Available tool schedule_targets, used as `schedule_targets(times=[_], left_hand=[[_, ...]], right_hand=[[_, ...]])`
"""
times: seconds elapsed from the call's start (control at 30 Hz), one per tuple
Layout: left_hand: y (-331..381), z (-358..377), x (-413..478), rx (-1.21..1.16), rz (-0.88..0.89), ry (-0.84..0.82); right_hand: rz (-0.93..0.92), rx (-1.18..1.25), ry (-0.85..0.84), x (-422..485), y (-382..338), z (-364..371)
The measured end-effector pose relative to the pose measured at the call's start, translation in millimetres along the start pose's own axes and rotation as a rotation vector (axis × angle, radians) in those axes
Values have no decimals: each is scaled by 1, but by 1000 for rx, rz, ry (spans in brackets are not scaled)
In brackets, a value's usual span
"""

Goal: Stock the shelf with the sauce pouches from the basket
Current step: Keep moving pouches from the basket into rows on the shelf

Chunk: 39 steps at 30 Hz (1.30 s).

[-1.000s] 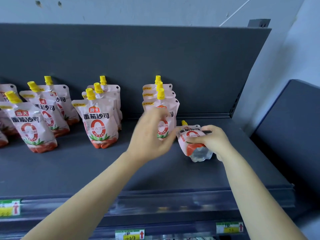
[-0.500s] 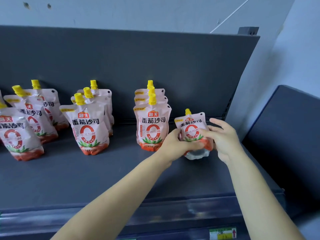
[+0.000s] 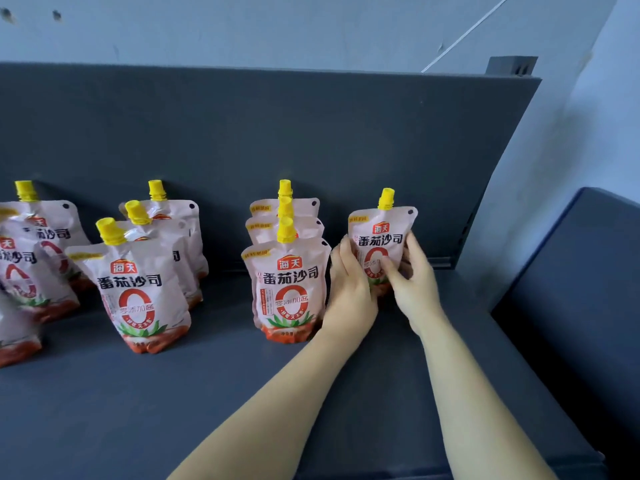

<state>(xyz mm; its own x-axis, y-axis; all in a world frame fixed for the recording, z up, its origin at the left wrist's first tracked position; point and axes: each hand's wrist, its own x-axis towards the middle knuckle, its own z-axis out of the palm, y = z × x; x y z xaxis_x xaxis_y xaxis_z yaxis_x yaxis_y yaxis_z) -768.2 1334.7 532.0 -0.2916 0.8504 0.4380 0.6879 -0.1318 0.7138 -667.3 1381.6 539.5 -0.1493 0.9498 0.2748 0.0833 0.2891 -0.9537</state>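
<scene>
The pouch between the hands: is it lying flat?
No, the pouch stands upright on the shelf, yellow cap on top, left hand and right hand at its sides.

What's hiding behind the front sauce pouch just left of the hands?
A second pouch and a third pouch stand behind the front pouch. Only their tops and yellow caps show; their lower parts are covered.
</scene>
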Motion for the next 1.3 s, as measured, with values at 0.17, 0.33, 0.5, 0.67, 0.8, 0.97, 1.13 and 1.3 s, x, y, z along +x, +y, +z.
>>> schedule_targets(times=[0.17, 0.33, 0.5, 0.67, 0.8, 0.97, 1.13, 1.3], left_hand=[[-5, 12, 18, 141, -126, -47], [-8, 18, 24, 128, -109, -72], [-10, 19, 22, 102, -104, -43], [-9, 21, 20, 47, -78, -76], [-2, 18, 8, 121, -89, -166], [22, -4, -23, 259, -104, -432], [51, -89, -72, 425, 125, -664], [15, -243, -156, 570, 301, -335]], right_hand=[[16, -131, 34, 7, 17, 0], [-1, -159, 43, 11, 24, -5], [-8, -160, 38, 9, 24, -5], [4, -192, 123, 10, 26, -5], [18, -265, 215, 5, 21, -5], [37, -219, 395, -21, -32, -20], [-34, -383, 372, -91, -111, -17], [-180, -382, 178, -184, -159, 87]])
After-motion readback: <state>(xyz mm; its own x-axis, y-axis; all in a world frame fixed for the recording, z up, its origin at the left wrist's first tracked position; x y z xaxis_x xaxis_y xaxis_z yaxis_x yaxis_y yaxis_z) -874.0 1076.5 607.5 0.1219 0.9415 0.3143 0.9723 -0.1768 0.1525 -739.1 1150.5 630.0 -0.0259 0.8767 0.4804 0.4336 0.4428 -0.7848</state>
